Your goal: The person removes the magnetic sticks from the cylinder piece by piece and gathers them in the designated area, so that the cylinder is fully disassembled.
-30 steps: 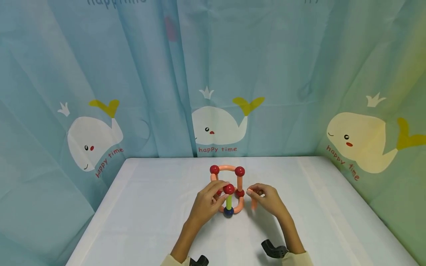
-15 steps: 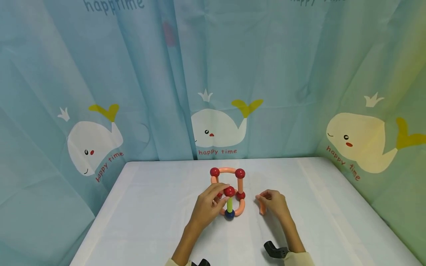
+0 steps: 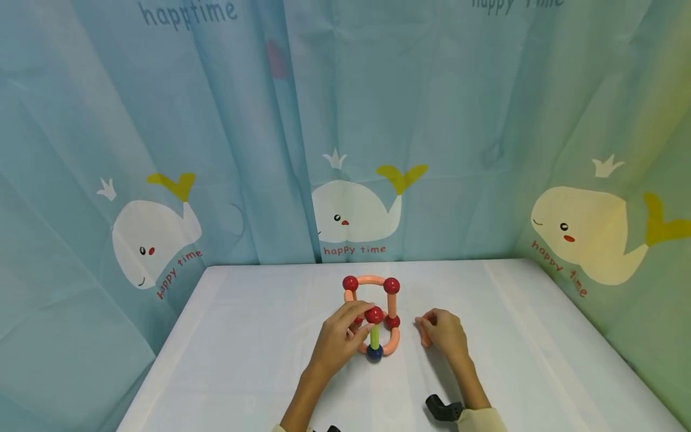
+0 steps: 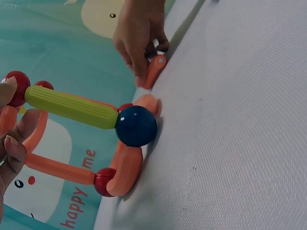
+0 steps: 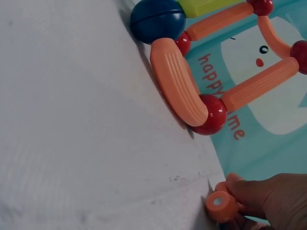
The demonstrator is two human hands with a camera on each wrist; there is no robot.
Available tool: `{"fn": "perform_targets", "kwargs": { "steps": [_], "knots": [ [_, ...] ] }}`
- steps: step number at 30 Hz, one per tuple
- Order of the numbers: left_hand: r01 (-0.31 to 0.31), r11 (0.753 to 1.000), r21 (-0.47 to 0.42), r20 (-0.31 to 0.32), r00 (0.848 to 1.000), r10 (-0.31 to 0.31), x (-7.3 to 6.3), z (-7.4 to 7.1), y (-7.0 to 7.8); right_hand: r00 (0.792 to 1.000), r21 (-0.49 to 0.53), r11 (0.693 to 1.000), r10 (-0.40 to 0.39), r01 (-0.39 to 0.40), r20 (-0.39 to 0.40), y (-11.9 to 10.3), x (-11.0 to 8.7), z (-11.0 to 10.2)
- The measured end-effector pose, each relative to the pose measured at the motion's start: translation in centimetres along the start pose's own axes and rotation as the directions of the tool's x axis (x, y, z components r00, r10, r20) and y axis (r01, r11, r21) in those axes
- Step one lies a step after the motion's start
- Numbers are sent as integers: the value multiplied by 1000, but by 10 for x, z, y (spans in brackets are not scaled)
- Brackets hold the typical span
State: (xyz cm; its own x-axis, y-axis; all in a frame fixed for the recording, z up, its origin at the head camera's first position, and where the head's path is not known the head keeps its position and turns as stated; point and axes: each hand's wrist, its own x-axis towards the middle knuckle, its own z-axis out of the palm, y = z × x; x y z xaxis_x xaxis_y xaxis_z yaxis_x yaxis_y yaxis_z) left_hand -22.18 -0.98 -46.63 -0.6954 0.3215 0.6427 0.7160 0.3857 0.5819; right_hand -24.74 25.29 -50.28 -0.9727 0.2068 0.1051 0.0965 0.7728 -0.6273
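My left hand [image 3: 333, 343] pinches a red ball [image 3: 375, 315] between thumb and fingers. That ball tops an upright green magnetic rod [image 3: 375, 337], whose foot meets a dark blue ball [image 4: 136, 126] on the table. Curved orange rods [image 5: 175, 81] run back from the blue ball to red balls [image 5: 211, 114], from which straight orange rods [image 5: 261, 85] rise to more red balls at the top. Right of this frame, my right hand [image 3: 449, 337] grips a loose orange rod [image 4: 155, 72] low over the table. Its end shows a small metal disc in both wrist views.
A white cloth-covered table [image 3: 243, 360] lies under everything. Blue-green curtains [image 3: 459, 120] printed with whales close in the back and both sides. Black wrist-worn gear [image 3: 442, 408] sits by the right sleeve [image 3: 482, 420].
My right hand has drawn away from the frame to the right with the orange rod, then stayed nearly still. The left hand keeps hold of the red ball. The head view has tilted slightly up.
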Motion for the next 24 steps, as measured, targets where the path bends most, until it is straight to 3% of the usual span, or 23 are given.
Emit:
{"fn": "perform_targets", "kwargs": {
  "steps": [5,11,18,21,24],
  "knots": [
    [5,1000,1,6,1000,-5,-1,0,0,1000,-3,1000,-1,1,-23,1,-1,1],
    [-36,999,12,-13,999,36,0,1,-3,998,-5,1000,-19,19,-54,0,1,0],
    [-85,996,23,-28,996,86,0,-1,-7,983,4,993,-119,121,-137,-13,-1,-12],
    [-80,996,35,-38,996,81,1,-4,-10,981,45,984,-165,170,-105,-24,-4,-16],
    [-81,995,64,-54,995,84,1,-6,-13,984,82,981,-176,177,-19,-36,-7,-15]
  ]
}}
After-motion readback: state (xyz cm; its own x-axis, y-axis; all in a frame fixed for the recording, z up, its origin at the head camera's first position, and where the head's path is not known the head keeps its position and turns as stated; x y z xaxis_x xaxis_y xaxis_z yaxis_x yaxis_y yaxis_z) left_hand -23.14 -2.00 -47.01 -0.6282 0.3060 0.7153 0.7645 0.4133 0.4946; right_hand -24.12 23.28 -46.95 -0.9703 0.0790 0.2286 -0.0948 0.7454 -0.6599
